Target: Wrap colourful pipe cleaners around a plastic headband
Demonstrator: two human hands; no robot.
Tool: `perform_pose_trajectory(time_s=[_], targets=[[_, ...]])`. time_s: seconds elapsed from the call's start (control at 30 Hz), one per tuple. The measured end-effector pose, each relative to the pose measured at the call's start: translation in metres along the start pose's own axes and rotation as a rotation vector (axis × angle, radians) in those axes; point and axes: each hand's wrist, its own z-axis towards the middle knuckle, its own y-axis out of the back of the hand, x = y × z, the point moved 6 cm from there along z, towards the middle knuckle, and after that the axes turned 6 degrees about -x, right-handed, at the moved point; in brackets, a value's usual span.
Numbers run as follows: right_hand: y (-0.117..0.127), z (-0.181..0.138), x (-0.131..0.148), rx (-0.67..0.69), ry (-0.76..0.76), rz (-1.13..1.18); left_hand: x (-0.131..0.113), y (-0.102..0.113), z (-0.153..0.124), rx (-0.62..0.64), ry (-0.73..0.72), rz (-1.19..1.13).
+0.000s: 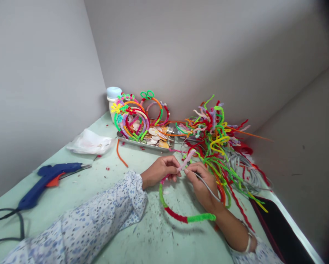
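My left hand is closed on the end of a headband wrapped in green, red and pink pipe cleaner. My right hand is closed too, pinching a pale pink pipe cleaner against the same end of the band. The headband curves down over the table in front of my wrists. A thin grey wire runs under my right hand.
A pile of loose coloured pipe cleaners lies right of my hands. A metal tray with finished headbands and shells stands behind. A blue glue gun with its cord lies at the left, near a plastic bag. A white jar stands in the corner.
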Motion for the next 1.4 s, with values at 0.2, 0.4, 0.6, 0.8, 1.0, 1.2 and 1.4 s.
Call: perform_pose_trajectory(time_s=[0.2, 0.4, 0.6, 0.8, 1.0, 1.2, 1.4], targets=[[0.001, 0.0, 0.003, -0.029, 0.04, -0.011, -0.001, -0.001, -0.001, 0.017, -0.02, 0.018], [0.002, 0.0, 0.011, -0.041, 0.137, -0.061, 0.001, -0.003, 0.0, 0.037, 0.008, -0.057], [0.001, -0.002, 0.015, -0.018, 0.237, -0.088, 0.005, -0.001, 0.002, 0.004, 0.05, -0.036], [0.001, -0.003, 0.018, -0.02, 0.264, -0.108, 0.007, 0.0, 0.002, -0.004, 0.067, 0.019], [0.002, -0.003, 0.018, -0.014, 0.265, -0.108, 0.006, -0.001, 0.002, -0.003, 0.069, 0.049], [0.002, -0.004, 0.014, -0.019, 0.234, -0.106, 0.002, -0.002, 0.0, -0.012, 0.081, 0.086], [0.001, -0.002, 0.012, -0.027, 0.233, -0.13, 0.003, -0.003, 0.001, 0.003, 0.042, 0.134]])
